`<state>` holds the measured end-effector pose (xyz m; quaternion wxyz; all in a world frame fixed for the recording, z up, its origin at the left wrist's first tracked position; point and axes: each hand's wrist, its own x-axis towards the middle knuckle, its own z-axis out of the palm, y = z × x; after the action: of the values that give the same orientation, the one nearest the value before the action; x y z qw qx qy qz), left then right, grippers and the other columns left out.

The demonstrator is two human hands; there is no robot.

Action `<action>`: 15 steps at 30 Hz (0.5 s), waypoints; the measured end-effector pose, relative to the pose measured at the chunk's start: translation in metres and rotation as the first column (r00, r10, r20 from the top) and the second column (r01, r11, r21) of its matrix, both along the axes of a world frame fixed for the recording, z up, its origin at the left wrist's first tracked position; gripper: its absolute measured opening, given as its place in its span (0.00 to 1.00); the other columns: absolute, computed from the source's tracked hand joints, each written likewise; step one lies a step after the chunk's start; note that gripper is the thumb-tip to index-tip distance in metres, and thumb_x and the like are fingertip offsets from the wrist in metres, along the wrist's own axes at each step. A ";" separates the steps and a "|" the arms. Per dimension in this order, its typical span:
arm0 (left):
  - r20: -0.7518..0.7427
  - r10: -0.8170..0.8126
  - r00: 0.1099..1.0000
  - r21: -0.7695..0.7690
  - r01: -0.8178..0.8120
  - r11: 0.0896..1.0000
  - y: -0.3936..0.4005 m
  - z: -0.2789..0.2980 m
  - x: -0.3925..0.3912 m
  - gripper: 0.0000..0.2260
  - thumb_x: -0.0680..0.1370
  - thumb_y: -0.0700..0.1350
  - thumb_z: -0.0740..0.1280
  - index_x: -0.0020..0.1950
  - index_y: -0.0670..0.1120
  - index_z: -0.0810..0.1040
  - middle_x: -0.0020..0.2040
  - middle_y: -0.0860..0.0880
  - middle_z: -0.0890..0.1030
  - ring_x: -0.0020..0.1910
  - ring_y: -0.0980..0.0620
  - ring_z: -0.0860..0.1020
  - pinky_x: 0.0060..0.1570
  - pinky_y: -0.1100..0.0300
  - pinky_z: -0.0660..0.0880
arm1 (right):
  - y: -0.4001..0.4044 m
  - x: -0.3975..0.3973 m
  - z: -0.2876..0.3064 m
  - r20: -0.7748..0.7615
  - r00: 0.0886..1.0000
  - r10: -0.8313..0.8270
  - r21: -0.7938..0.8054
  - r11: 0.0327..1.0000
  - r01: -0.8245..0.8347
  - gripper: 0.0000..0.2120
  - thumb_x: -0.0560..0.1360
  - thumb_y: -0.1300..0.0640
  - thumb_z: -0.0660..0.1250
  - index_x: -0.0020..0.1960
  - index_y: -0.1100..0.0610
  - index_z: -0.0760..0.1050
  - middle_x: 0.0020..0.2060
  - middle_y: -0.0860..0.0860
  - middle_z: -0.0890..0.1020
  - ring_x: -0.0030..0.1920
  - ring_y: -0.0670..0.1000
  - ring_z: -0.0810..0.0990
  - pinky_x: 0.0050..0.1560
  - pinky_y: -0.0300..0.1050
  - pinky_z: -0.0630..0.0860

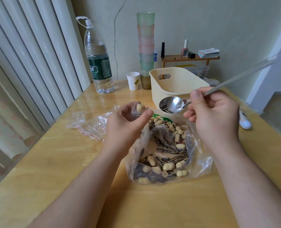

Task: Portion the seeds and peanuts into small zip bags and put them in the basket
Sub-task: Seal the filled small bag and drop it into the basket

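Here the left hand (pixel 128 124) pinches a small zip bag (pixel 139 111) between thumb and curled fingers, a peanut (pixel 139 107) showing at its mouth. The right hand (pixel 213 116) grips the handle of a metal spoon (pixel 171 105), whose bowl sits just beside the small bag with a few sunflower seeds in it. Beneath both hands a big clear bag (pixel 162 150) lies open on the wooden table (pixel 62 162), holding striped seeds and shelled peanuts mixed; green print on its far edge is too crumpled to read. Spare zip bags (pixel 88 125) with red seal lines lie to the left. The cream basket (pixel 174 86) stands just behind the spoon. Farther back stand a paper cup (pixel 133 81), a stack of pastel cups (pixel 146 46), and a water bottle (pixel 98 58) whose green label carries white writing, illegible here.
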<state>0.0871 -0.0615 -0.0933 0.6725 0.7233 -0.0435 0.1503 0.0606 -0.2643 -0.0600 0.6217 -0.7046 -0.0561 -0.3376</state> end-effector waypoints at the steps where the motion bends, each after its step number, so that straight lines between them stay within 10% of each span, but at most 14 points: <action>1: 0.004 0.000 1.000 -0.044 0.000 0.999 0.001 0.000 0.001 0.17 0.73 0.51 0.81 0.59 0.52 0.83 0.35 0.43 0.81 0.32 0.51 0.78 0.31 0.56 0.76 | -0.002 0.000 -0.001 -0.026 1.000 0.004 -0.006 1.000 -0.004 0.10 0.82 0.49 0.69 0.43 0.41 0.81 0.31 0.50 0.82 0.32 0.53 0.84 0.36 0.47 0.78; 4: 0.047 -0.029 0.998 -0.036 0.030 0.999 -0.001 0.004 -0.002 0.18 0.74 0.49 0.80 0.62 0.49 0.83 0.36 0.38 0.83 0.32 0.47 0.78 0.33 0.60 0.76 | -0.005 0.004 -0.007 -0.175 0.984 0.026 -0.095 0.995 -0.043 0.09 0.83 0.51 0.68 0.44 0.46 0.81 0.31 0.51 0.83 0.32 0.53 0.84 0.38 0.51 0.78; 8: 0.129 -0.059 0.990 0.052 0.053 0.997 -0.003 0.004 -0.007 0.22 0.74 0.44 0.80 0.67 0.45 0.81 0.47 0.56 0.87 0.50 0.67 0.84 0.48 0.74 0.76 | -0.004 0.009 -0.015 -0.395 0.917 0.064 -0.185 0.972 -0.148 0.06 0.83 0.52 0.68 0.47 0.49 0.81 0.32 0.50 0.84 0.32 0.53 0.85 0.39 0.52 0.80; 15: 0.164 -0.051 0.985 0.057 0.043 0.997 -0.005 0.006 -0.012 0.26 0.73 0.47 0.80 0.70 0.46 0.80 0.49 0.57 0.88 0.50 0.62 0.85 0.48 0.69 0.77 | -0.002 0.014 -0.022 -0.643 0.727 0.242 0.028 0.956 -0.293 0.16 0.86 0.48 0.61 0.51 0.57 0.81 0.36 0.54 0.85 0.27 0.51 0.77 0.28 0.43 0.72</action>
<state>0.0747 -0.0662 -0.0873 0.6504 0.7248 -0.1203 0.1929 0.0744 -0.2666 -0.0819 0.6183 -0.7845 0.0452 0.0179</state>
